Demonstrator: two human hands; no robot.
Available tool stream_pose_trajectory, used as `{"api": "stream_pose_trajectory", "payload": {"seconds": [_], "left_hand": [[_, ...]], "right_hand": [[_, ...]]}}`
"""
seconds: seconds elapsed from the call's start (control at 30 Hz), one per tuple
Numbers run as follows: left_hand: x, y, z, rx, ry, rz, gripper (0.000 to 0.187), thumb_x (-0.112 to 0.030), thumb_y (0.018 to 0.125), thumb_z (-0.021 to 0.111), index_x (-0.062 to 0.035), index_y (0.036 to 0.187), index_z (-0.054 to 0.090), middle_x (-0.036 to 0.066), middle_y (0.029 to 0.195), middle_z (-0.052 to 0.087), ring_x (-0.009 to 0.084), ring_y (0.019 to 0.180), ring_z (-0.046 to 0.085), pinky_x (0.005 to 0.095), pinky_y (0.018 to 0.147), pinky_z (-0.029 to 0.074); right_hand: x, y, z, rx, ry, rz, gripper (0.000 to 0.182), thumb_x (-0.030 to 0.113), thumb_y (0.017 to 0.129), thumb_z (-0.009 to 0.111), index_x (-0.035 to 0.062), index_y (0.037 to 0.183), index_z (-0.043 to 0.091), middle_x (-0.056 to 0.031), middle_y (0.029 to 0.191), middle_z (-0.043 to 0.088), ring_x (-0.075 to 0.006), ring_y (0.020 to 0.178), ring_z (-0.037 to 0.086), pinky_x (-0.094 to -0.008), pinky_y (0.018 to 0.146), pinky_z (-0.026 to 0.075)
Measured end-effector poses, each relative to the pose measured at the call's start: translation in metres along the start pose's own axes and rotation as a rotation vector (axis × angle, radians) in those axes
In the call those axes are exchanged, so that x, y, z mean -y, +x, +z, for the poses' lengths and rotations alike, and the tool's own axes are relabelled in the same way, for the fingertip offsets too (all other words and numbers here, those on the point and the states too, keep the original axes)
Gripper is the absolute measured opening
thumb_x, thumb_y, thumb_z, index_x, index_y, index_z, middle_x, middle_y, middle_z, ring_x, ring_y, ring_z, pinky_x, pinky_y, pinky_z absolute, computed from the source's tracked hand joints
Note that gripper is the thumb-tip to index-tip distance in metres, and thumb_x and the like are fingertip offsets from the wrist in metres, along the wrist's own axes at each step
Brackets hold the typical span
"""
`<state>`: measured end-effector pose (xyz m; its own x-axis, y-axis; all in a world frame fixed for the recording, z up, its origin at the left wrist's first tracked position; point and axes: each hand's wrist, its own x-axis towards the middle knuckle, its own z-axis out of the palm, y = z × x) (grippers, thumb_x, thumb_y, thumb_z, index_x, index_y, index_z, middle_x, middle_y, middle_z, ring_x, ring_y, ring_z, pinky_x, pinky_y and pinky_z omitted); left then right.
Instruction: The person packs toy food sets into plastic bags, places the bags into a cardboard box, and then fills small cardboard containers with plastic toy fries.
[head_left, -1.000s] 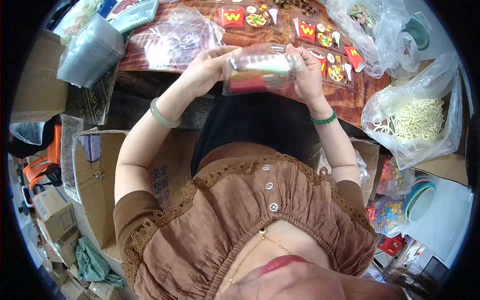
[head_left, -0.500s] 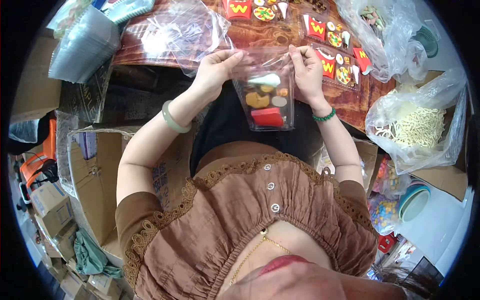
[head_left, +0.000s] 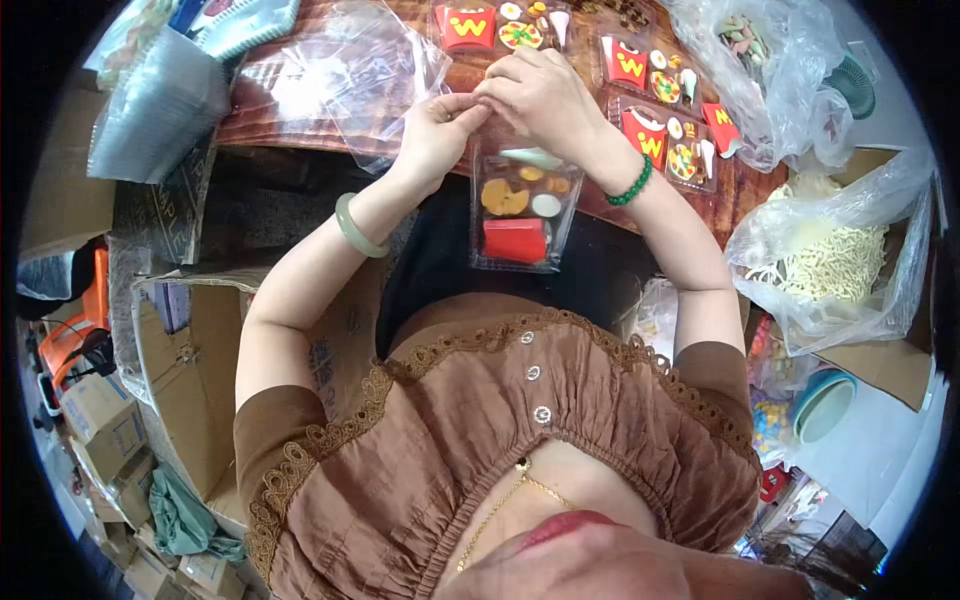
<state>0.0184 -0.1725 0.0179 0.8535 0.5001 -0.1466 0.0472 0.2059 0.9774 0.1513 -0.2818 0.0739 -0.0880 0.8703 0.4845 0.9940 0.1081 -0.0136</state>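
A clear plastic bag (head_left: 515,262) hangs below my hands over the table's near edge. Through it I see a clear tray of toy food with a red box (head_left: 514,241), tan round pieces (head_left: 505,198) and a white oval piece (head_left: 546,205). My left hand (head_left: 440,132) pinches the bag's top left corner between thumb and fingers. Crossed over toward it, my right hand (head_left: 540,95) has its fingers bent at the bag's top edge, touching the left fingertips. The right hand's back hides part of the bag's opening.
On the wooden table (head_left: 270,128) lie loose clear bags (head_left: 350,90) and several filled toy trays (head_left: 665,140). Stacked clear trays (head_left: 160,105) stand at the left. A bag of cream-coloured strips (head_left: 830,250) sits in a box at the right. An open carton (head_left: 215,370) is by my left arm.
My right hand has moved left across the bag's top edge to meet my left hand. The bag has shifted slightly left and now hangs tilted.
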Motion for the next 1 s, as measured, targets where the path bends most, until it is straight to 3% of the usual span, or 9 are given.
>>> {"api": "stream_pose_trajectory", "payload": {"seconds": [0.4,0.5,0.57,0.63,0.73,0.8,0.87,0.93,1.0], "left_hand": [[-0.005,0.001,-0.016,0.088,0.141,0.039,0.022,-0.012,0.094,0.056,0.003,0.107,0.064,0.007,0.093,0.069,0.0087,0.081,0.062,0.0231,0.073,0.051],[0.006,0.001,-0.026,0.107,0.023,-0.071,0.022,-0.012,0.094,0.056,0.0034,0.109,0.062,0.007,0.094,0.069,0.0096,0.082,0.062,0.0233,0.074,0.051],[0.009,0.0,-0.034,0.111,-0.043,-0.125,0.023,-0.012,0.094,0.056,0.0037,0.111,0.059,0.008,0.095,0.068,0.0106,0.084,0.063,0.0237,0.075,0.051],[0.006,-0.006,-0.036,0.052,-0.289,-0.209,0.027,-0.01,0.092,0.06,0.0027,0.115,0.053,0.01,0.1,0.066,0.0136,0.091,0.063,0.0253,0.08,0.051],[0.014,-0.015,-0.038,0.157,-0.263,-0.065,0.034,-0.006,0.088,0.064,0.0004,0.118,0.049,0.011,0.107,0.063,0.0157,0.096,0.062,0.0265,0.083,0.051],[0.007,-0.022,-0.03,0.162,-0.216,-0.084,0.028,-0.003,0.087,0.065,0.0005,0.112,0.052,0.011,0.109,0.063,0.0153,0.097,0.061,0.0264,0.084,0.05],[0.008,-0.022,-0.027,0.163,-0.162,-0.09,0.023,0.0,0.086,0.065,0.0005,0.106,0.055,0.011,0.112,0.062,0.015,0.097,0.06,0.0262,0.085,0.05],[0.017,-0.024,-0.036,0.224,-0.074,0.034,0.01,0.004,0.086,0.062,-0.0005,0.094,0.059,0.011,0.114,0.061,0.0144,0.099,0.059,0.0267,0.087,0.049],[0.019,-0.034,-0.045,0.214,-0.101,0.071,0.007,0.005,0.085,0.061,-0.0007,0.089,0.06,0.011,0.113,0.062,0.014,0.099,0.059,0.0271,0.087,0.049]], "right_hand": [[-0.017,-0.003,0.019,0.008,0.102,0.157,0.01,0.009,0.086,0.06,0.0041,0.095,0.058,-0.0097,0.088,0.061,-0.0239,0.088,0.06,-0.0359,0.08,0.047],[-0.043,-0.009,0.002,-0.337,0.525,0.545,0.018,0.018,0.099,0.046,0.0028,0.097,0.056,-0.006,0.085,0.063,-0.0179,0.076,0.064,-0.0324,0.071,0.052],[-0.039,0.003,-0.052,-0.738,1.26,1.034,0.027,0.024,0.102,0.039,0.0035,0.099,0.056,-0.0056,0.086,0.063,-0.0122,0.067,0.061,-0.023,0.056,0.049],[-0.096,-0.078,-0.101,-0.42,1.956,0.713,0.03,0.031,0.099,0.043,0.0047,0.098,0.058,-0.0058,0.081,0.059,-0.0055,0.053,0.048,-0.0211,0.045,0.044],[-0.053,-0.089,-0.086,-0.251,1.224,1.18,0.034,0.034,0.098,0.049,0.0034,0.11,0.058,-0.0046,0.086,0.06,-0.003,0.055,0.046,-0.0143,0.05,0.043],[-0.014,-0.08,-0.057,0.027,1.087,1.079,0.03,0.022,0.092,0.061,0.0031,0.115,0.057,-0.0054,0.094,0.063,-0.0041,0.067,0.054,-0.0174,0.059,0.047],[0.001,-0.084,-0.021,-0.014,1.251,0.956,0.029,0.009,0.084,0.069,0.0033,0.112,0.061,-0.0057,0.102,0.063,-0.006,0.081,0.058,-0.0196,0.066,0.048],[0.0,-0.09,0.005,-0.123,1.295,0.659,0.017,0.001,0.081,0.069,0.0031,0.098,0.067,-0.0054,0.101,0.063,-0.0075,0.086,0.059,-0.02,0.069,0.048],[0.004,-0.097,0.016,-0.196,1.299,0.606,0.01,-0.004,0.078,0.065,0.0031,0.085,0.068,-0.0052,0.101,0.062,-0.0079,0.085,0.059,-0.0212,0.075,0.048]]}}
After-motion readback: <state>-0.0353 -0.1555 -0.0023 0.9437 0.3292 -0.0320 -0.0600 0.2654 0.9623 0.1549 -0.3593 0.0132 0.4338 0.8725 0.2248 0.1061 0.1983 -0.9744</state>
